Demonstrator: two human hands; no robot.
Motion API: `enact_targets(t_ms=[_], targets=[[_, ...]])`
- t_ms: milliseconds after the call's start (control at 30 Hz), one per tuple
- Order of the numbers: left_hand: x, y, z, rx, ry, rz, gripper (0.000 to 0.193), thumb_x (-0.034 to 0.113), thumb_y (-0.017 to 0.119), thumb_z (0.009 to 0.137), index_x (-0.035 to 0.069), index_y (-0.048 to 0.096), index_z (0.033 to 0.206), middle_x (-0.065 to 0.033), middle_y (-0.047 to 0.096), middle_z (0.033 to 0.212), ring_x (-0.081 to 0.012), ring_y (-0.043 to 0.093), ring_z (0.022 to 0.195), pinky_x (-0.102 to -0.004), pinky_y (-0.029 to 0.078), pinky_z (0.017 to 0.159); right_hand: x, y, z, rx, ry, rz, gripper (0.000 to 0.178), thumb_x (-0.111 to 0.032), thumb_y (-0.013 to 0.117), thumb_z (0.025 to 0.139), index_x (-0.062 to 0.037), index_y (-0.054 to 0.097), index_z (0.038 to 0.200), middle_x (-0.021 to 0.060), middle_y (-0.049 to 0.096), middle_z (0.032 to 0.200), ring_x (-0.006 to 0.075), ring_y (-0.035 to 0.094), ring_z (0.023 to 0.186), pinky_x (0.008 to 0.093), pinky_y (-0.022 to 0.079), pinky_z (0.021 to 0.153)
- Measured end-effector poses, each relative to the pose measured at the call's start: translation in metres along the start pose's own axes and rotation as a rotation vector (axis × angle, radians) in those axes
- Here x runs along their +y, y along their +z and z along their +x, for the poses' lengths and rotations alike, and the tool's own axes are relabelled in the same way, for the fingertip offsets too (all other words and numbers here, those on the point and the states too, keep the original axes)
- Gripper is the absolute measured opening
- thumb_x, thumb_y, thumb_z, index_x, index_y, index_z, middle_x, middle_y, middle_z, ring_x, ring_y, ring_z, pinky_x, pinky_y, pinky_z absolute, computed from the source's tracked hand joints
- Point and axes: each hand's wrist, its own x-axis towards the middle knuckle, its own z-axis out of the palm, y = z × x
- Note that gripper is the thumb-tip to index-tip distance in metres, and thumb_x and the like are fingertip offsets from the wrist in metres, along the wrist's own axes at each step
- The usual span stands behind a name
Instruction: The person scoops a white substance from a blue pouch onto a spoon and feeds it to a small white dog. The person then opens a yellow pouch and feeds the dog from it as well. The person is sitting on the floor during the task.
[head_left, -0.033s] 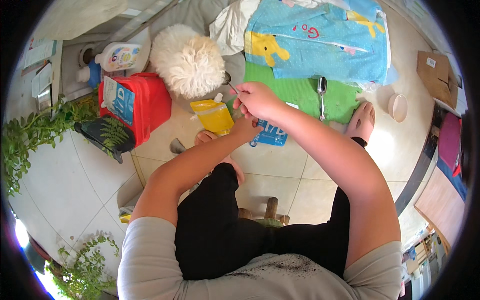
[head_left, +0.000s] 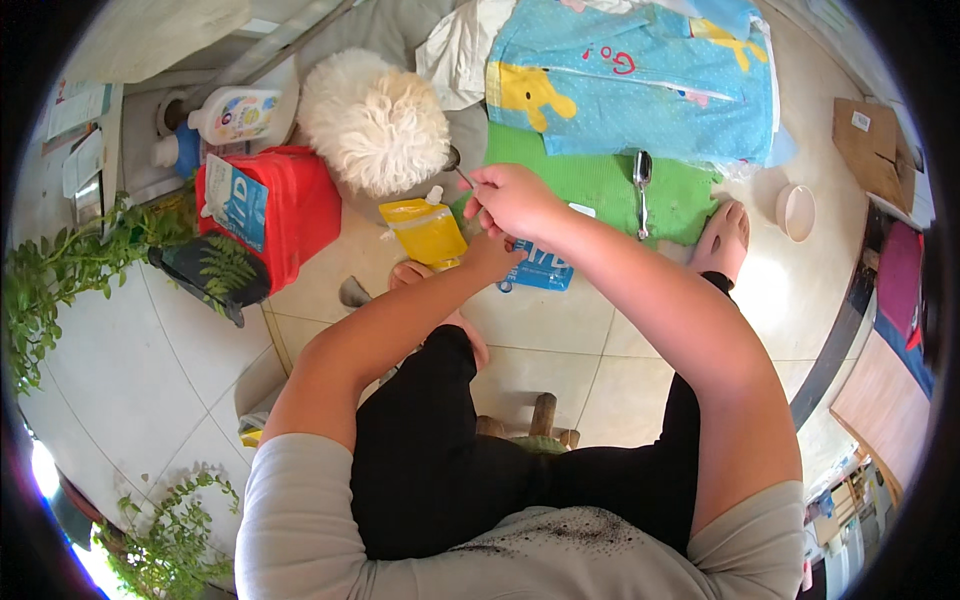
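A fluffy cream-white dog (head_left: 375, 120) is at the far left of the mat, its head toward my hands. My right hand (head_left: 512, 200) pinches the handle of a metal spoon (head_left: 458, 168), whose bowl is at the dog's muzzle. Just below and left of it, my left hand (head_left: 490, 258) is closed with curled fingers; what they hold, if anything, is hidden. Beside those fingers is a blue pouch (head_left: 548, 270), partly covered by my right forearm. A yellow spouted pouch (head_left: 425, 232) lies left of my left hand.
A metal scoop (head_left: 642, 195) lies on the green mat (head_left: 590, 180), below a blue patterned cloth (head_left: 630, 80). A pale bowl (head_left: 796, 214) stands right of my foot. At left are a red container (head_left: 300, 215), a white bottle (head_left: 240, 115) and trailing plants (head_left: 60, 260).
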Motion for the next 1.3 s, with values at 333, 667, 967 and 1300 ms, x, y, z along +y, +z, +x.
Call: enact_targets(t_ms=[333, 667, 967, 1300], targets=[[0.018, 0.002, 0.000, 0.290, 0.155, 0.117, 0.023, 0.015, 0.061, 0.071, 0.000, 0.052, 0.086, -0.0134, 0.057, 0.078, -0.0261, 0.056, 0.075, -0.0373, 0.043, 0.064, 0.007, 0.002, 0.005, -0.028, 0.014, -0.018, 0.025, -0.009, 0.037, 0.085, -0.0015, 0.049, 0.106, 0.0023, 0.055, 0.074, 0.0064, 0.046, 0.054, 0.0210, 0.039, 0.048], [-0.027, -0.062, -0.088, 0.194, 0.117, -0.389, 0.016, 0.004, 0.062, 0.072, -0.001, 0.047, 0.079, -0.0084, 0.054, 0.068, -0.0154, 0.051, 0.058, -0.0257, 0.043, 0.055, 0.010, -0.004, 0.011, 0.061, -0.014, -0.203, 0.026, -0.011, 0.041, 0.080, -0.0040, 0.056, 0.100, -0.0022, 0.048, 0.064, 0.0056, 0.038, 0.051, 0.0194, 0.031, 0.046], [-0.026, -0.087, -0.120, 0.401, 0.174, -0.388, 0.010, 0.004, 0.061, 0.073, 0.001, 0.053, 0.078, -0.0101, 0.054, 0.067, -0.0203, 0.054, 0.061, -0.0275, 0.043, 0.057, 0.017, -0.015, 0.017, 0.073, 0.057, -0.213, 0.024, -0.015, 0.043, 0.079, -0.0041, 0.061, 0.091, -0.0001, 0.050, 0.062, 0.0082, 0.042, 0.052, 0.0230, 0.033, 0.049], [-0.021, -0.099, -0.118, 0.418, 0.312, -0.238, 0.008, -0.003, 0.058, 0.074, -0.001, 0.053, 0.080, -0.0097, 0.058, 0.077, -0.0143, 0.055, 0.068, -0.0239, 0.044, 0.060, 0.011, -0.011, 0.015, 0.099, 0.054, -0.229, 0.024, -0.015, 0.043, 0.079, -0.0048, 0.061, 0.091, -0.0009, 0.048, 0.062, 0.0087, 0.041, 0.051, 0.0239, 0.033, 0.047]])
